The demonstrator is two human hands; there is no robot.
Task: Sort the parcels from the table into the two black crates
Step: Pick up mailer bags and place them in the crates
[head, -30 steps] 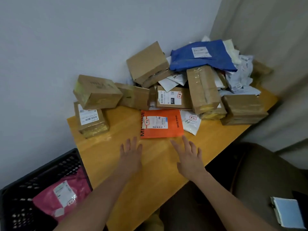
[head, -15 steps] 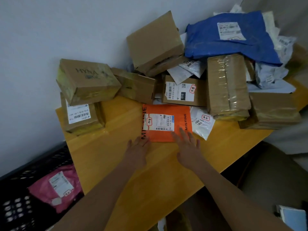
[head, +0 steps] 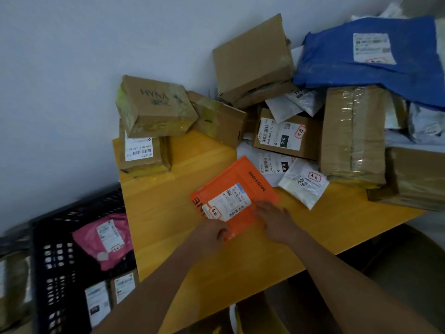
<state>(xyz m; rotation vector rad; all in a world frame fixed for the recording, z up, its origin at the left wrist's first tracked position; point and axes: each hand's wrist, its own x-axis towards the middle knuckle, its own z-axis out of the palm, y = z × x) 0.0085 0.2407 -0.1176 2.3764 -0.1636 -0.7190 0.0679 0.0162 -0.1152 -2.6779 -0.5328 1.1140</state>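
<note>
Two hands are on the flat orange plastic mailer bag marked MISTINE (head: pixel 237 191), which lies tilted near the front of the yellow wooden desk (head: pixel 168 213). Your left hand (head: pixel 212 231) pinches its near edge; your right hand (head: pixel 277 221) rests flat on it, fingers straight. You look to be picking it up. Next, lift it clear and carry it left to the black slatted plastic crate (head: pixel 57 261) beside the desk.

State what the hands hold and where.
The flat orange mailer parcel, at its near edge: the left hand has its grip on the near corner, and the right hand lies on top of it.
</note>
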